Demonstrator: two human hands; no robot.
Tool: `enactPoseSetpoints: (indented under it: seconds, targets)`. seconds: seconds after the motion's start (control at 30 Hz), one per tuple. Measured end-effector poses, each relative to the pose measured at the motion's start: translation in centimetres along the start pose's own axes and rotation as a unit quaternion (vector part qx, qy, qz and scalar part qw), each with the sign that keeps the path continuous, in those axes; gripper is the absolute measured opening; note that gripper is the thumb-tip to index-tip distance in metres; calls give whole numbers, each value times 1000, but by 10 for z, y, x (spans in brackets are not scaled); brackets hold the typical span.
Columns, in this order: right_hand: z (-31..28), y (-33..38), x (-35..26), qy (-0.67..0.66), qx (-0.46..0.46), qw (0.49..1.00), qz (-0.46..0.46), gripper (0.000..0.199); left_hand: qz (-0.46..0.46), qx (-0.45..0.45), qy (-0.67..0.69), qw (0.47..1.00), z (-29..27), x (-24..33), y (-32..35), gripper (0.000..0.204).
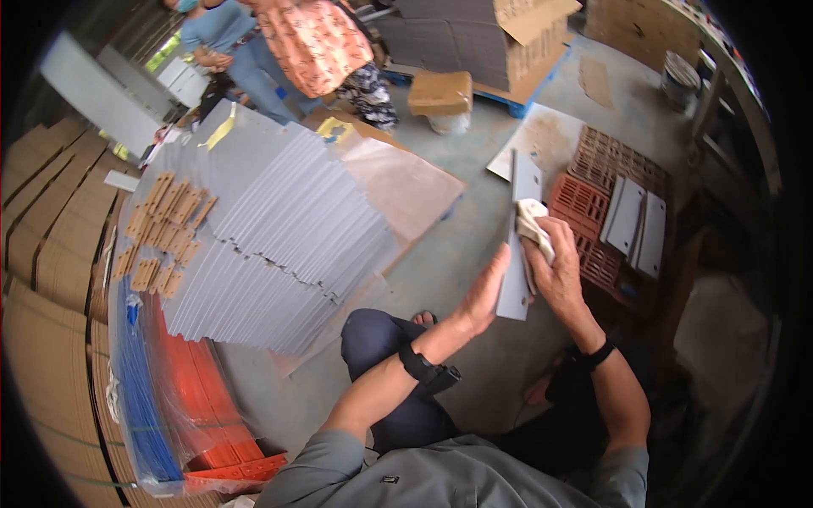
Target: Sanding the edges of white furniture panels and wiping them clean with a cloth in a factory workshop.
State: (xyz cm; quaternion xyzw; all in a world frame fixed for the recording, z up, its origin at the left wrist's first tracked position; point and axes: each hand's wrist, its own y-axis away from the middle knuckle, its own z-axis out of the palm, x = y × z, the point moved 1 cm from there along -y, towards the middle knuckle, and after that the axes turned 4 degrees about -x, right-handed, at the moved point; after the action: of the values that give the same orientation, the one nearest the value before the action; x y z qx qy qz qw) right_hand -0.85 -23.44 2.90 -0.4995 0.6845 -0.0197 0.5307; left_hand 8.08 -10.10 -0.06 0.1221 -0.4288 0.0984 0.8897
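Observation:
A narrow grey panel (512,300) with several holes stands steeply tilted between my hands, in front of my knees. My left hand (486,289) grips it along its left edge. Bunched in my right hand (559,269) is a white cloth (533,222), which lies against the panel's right face. Part of the panel is covered by the cloth and fingers. To the right, similar grey panels (625,213) rest on reddish-brown plastic crates (578,201).
A large stack of grey sheets (288,182) stands at left, with tan slotted strips (174,212) on top. Blue strips (148,398) and orange strips (199,381) lie in front. Two people (313,46) are at the back, near a large cardboard box (457,42) and a small carton (440,91).

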Motion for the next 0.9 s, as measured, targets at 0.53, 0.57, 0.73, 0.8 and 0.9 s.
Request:
enactPoseSetpoints:
  seconds: [0.53,0.57,0.73,0.8,0.9]
  targets:
    - [-108,-56,78,-72,174,964,187,37,-86,-167,106,977,30,-2,16,82]
    - [-112,-52,80,-77,183,967,158,38,-91,-157,110,977,28,-2,14,82]
    - [-98,-37,40,75,113,989,-61,31,-67,-140,94,983,29,4,5,80]
    - [-69,-23,19,67,13,993,-98,28,-52,-132,79,987,26,3,2,80]
    - [-35,16,-27,7,-197,964,-176,39,-15,47,188,981,12,10,-5,75]
